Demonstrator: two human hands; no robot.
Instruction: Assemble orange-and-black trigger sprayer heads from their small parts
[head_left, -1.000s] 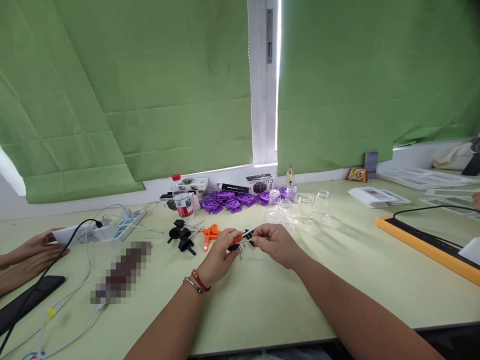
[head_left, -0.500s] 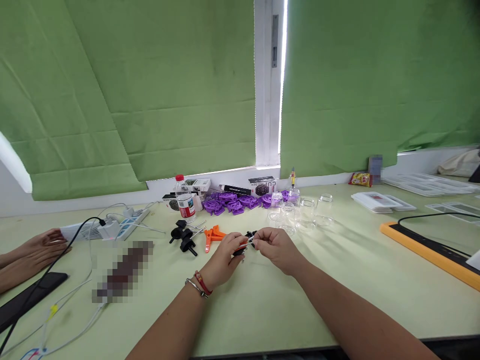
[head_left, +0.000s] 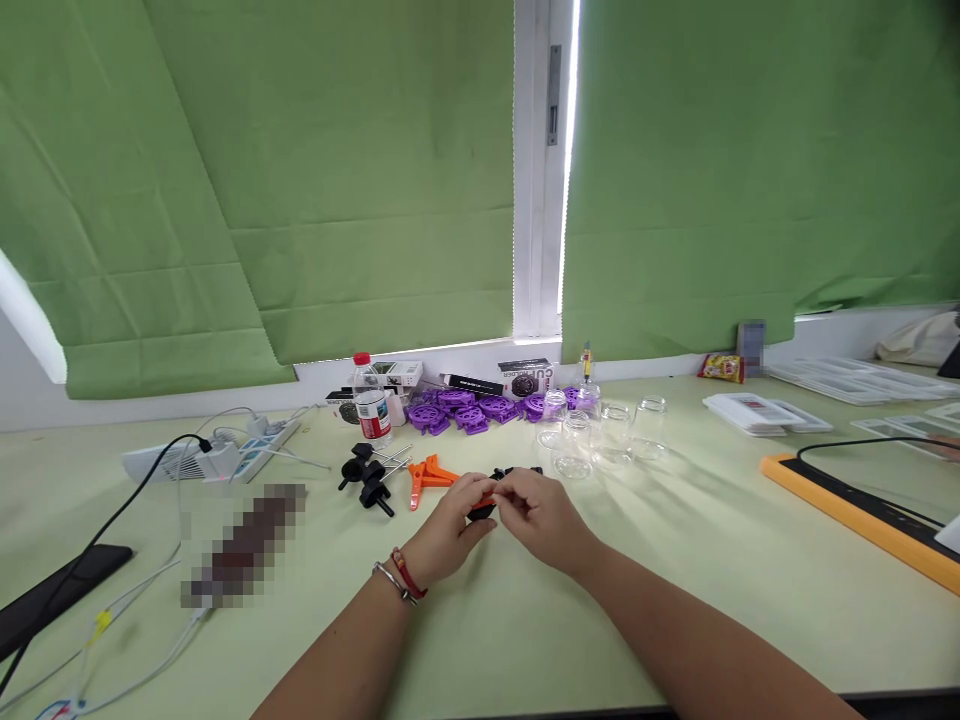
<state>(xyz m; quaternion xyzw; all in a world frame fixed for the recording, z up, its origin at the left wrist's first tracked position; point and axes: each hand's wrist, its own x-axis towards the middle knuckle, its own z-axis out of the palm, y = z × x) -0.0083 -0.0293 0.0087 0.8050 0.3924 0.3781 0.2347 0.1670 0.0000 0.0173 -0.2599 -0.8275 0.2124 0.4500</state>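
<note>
My left hand [head_left: 450, 525] and my right hand [head_left: 536, 515] meet over the pale green table [head_left: 675, 560], both pinching a small orange and black part [head_left: 484, 505] between the fingertips. Most of the part is hidden by my fingers. Just beyond the hands lie loose orange pieces [head_left: 426, 476] and black knob-like pieces with metal pins [head_left: 367, 473]. A red and silver bracelet sits on my left wrist.
Purple plastic wheels [head_left: 469, 410], a water bottle [head_left: 371, 405] and small boxes line the back edge. Several clear glass jars [head_left: 607, 432] stand right of centre. A power strip with cables [head_left: 225, 455] and a black phone [head_left: 60, 590] lie left; an orange-edged tray [head_left: 847, 500] lies right.
My hands have closed together over the part, hiding the metal pin. The other person's hands at the far left have gone from view.
</note>
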